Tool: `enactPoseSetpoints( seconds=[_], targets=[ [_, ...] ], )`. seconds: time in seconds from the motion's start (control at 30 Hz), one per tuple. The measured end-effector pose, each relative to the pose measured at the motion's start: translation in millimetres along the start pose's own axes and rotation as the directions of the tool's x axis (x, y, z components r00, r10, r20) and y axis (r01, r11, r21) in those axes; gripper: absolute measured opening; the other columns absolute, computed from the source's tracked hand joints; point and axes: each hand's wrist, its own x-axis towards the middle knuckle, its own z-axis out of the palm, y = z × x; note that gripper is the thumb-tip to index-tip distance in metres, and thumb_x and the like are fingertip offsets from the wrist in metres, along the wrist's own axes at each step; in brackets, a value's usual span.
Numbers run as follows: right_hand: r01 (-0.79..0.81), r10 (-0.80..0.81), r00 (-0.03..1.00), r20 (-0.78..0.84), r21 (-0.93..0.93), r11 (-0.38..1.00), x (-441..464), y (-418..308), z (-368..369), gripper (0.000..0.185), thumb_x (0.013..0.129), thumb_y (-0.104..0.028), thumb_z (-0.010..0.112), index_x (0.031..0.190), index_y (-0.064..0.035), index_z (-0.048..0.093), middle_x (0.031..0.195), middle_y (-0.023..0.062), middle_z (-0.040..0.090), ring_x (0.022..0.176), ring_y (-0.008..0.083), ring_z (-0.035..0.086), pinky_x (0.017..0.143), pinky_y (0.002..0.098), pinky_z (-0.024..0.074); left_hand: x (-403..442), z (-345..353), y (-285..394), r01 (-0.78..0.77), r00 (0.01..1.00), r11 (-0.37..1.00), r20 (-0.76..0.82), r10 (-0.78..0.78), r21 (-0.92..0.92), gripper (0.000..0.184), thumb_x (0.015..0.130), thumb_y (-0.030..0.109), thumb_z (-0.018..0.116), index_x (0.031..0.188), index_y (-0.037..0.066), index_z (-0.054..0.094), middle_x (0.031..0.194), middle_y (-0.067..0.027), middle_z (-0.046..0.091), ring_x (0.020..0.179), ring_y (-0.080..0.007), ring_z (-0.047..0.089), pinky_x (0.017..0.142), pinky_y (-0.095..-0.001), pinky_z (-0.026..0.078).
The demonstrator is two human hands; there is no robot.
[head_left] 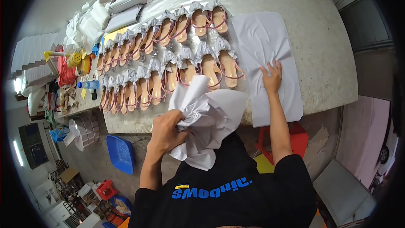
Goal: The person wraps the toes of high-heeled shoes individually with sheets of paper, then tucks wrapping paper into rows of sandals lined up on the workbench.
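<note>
White paper (206,114), crumpled, is gripped in your left hand (168,130), fingers curled closed on it, by the table's (327,55) near edge. Your right hand (272,78), fingers spread and grasping nothing, rests on the paper stack (268,31) at right. Sandals (230,64), toes paper-stuffed, stand left in two rows.

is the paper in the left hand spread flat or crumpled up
Crumpled: the paper is bunched in the left hand, with sharp creases around the grip and loose edges flaring outward.
</note>
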Motion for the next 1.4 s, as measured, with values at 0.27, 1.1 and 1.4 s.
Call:
enactPoseSetpoints(
  seconds=[0.27,1.1,1.4],
  targets=[
    [0.292,-0.372,0.928,-0.037,0.691,0.661,-13,-231,-149,0.011,0.074,0.006,0.061,0.076,-0.0035,0.056,0.078,0.0092,0.059,0.071,0.0251,0.057,0.071,0.0364,0.0496,66,2,58,0.051,0.996,0.997,0.072,-0.048,-0.051,0.056,0.059,0.002,0.074,0.115,0.009,0.069,0.133,-0.0081,0.061,0.083,-0.0241,0.068,0.069,-0.0345,0.055],
    [-0.181,0.183,0.983,0.014,0.248,0.952,41,-134,-108,0.021,0.085,-0.008,0.065,0.104,-0.0023,0.070,0.100,0.0111,0.071,0.089,0.0287,0.066,0.087,0.0334,0.0521,65,-46,59,0.155,0.969,0.933,0.132,-0.207,0.325,0.102,0.063,0.026,0.088,0.151,0.025,0.036,0.156,-0.0169,0.037,0.076,-0.0241,0.068,0.064,-0.0319,0.053],
    [-0.081,0.154,0.977,0.148,-0.411,0.908,41,-18,-20,0.072,0.079,-0.046,0.077,0.135,-0.0033,0.058,0.130,0.0252,0.060,0.134,0.0409,0.045,0.116,0.0486,0.0294,24,-56,-22,0.052,0.938,0.987,-0.332,-0.100,-0.150,0.025,0.076,0.002,0.074,0.100,0.002,0.067,0.134,-0.0146,0.060,0.089,-0.0233,0.067,0.073,-0.0327,0.053]
  ],
)
